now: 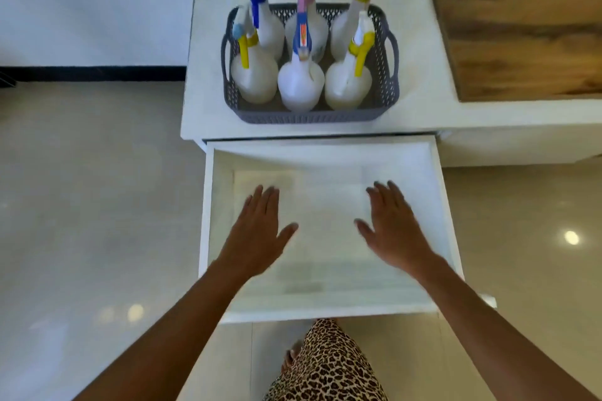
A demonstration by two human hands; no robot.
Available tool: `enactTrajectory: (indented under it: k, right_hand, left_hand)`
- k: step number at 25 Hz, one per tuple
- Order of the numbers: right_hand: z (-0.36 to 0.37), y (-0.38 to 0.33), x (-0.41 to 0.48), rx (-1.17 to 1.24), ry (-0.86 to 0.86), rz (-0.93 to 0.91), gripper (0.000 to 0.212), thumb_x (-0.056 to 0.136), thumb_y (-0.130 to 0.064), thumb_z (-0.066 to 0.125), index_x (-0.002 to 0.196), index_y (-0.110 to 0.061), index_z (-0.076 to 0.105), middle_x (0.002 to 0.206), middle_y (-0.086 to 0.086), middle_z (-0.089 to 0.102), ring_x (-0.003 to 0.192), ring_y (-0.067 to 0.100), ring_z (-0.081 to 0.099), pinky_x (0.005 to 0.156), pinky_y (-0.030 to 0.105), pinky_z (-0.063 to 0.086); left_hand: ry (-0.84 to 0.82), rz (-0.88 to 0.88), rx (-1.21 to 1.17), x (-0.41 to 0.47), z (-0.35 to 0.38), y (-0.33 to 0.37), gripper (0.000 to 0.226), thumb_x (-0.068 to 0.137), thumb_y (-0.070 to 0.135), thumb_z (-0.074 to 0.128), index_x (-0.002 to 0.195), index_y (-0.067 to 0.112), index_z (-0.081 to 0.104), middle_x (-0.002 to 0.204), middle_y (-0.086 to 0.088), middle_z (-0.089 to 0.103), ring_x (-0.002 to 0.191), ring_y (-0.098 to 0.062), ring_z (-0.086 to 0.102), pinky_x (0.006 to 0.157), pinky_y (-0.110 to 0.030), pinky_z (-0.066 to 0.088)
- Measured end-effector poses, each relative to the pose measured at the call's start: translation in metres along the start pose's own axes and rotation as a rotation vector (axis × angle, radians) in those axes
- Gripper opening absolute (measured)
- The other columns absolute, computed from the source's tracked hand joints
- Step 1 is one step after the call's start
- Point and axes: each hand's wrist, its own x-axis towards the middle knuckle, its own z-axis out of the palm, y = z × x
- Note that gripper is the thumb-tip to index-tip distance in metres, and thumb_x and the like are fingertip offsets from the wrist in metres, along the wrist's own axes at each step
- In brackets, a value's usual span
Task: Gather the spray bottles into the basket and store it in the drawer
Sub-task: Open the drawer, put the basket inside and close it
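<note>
Pale tiled floor (81, 189) surrounds a low white counter (423, 107) set against a white wall, with a wooden board (521, 39) lying on its right part. On the counter stands the grey perforated basket (312, 115), and all six spray bottles (299, 85) seen here are upright inside it, three in front and three behind, so the gathering looks finished. Below the counter's front edge the white drawer (208, 221) is pulled fully out and nothing lies in it. Both hands hover over the open drawer, well short of the basket: the left hand (257, 238) and the right hand (395, 231) are each spread flat, palms down, fingers extended, holding nothing. Motion blur softens them, so whether they touch the drawer bottom cannot be told. What remains, by my reading, is the storing: taking the basket by its side handles, lowering it into the drawer, and pushing the drawer closed
</note>
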Motion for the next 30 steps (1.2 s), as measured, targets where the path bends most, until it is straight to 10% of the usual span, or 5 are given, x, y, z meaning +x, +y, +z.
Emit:
enactTrajectory:
  k: [8, 12, 17, 26, 30]
  right_hand:
    - [-0.114, 0.034, 0.177, 0.512, 0.276, 0.235, 0.051, 0.090, -0.027, 0.054, 0.130, -0.001, 0.036, 0.136, 0.022, 0.044, 0.125, 0.036, 0.042, 0.101, 0.036, 0.034]
    - [-0.132, 0.049, 0.236, 0.716, 0.213, 0.395, 0.037, 0.094, -0.025, 0.046, 0.125, -0.007, 0.045, 0.120, 0.015, 0.056, 0.091, 0.022, 0.056, 0.078, 0.015, 0.043]
    - [-0.132, 0.052, 0.272, 1.016, 0.234, 0.512, 0.024, 0.093, -0.009, 0.043, 0.101, 0.006, 0.059, 0.101, 0.027, 0.063, 0.093, 0.036, 0.060, 0.091, 0.046, 0.048]
    - [-0.142, 0.066, 0.289, 1.159, 0.048, 0.607, 0.016, 0.093, -0.002, 0.045, 0.102, 0.001, 0.059, 0.072, 0.007, 0.058, 0.066, 0.019, 0.061, 0.077, 0.038, 0.057]
    - [-0.144, 0.057, 0.285, 1.118, 0.071, 0.573, 0.021, 0.093, 0.003, 0.042, 0.083, 0.000, 0.061, 0.064, 0.007, 0.050, 0.048, 0.013, 0.057, 0.069, 0.032, 0.058]
  left_hand:
    - [0.746, -0.526, -0.482, 0.161, -0.124, -0.035, 0.031, 0.093, 0.008, 0.038, 0.118, 0.005, 0.056, 0.122, -0.017, 0.062, 0.111, -0.031, 0.056, 0.090, -0.024, 0.037]
    - [0.619, -0.757, -0.531, 0.221, -0.139, -0.076, 0.030, 0.093, 0.007, 0.037, 0.113, 0.002, 0.060, 0.115, -0.019, 0.062, 0.106, -0.030, 0.055, 0.089, -0.034, 0.042]
    - [0.406, -0.673, -0.602, 0.240, -0.138, -0.091, 0.036, 0.081, -0.012, 0.046, 0.054, 0.008, 0.036, 0.068, -0.015, 0.041, 0.075, -0.024, 0.036, 0.058, -0.030, 0.026]
    - [0.430, -0.771, -0.590, 0.248, -0.148, -0.081, 0.027, 0.082, -0.013, 0.050, 0.108, -0.019, 0.055, 0.103, -0.040, 0.060, 0.054, -0.009, 0.051, 0.029, -0.001, 0.029]
    - [0.397, -0.808, -0.543, 0.247, -0.152, -0.076, 0.027, 0.082, -0.012, 0.051, 0.108, -0.011, 0.058, 0.045, 0.008, 0.059, 0.028, 0.004, 0.044, 0.028, -0.002, 0.028]
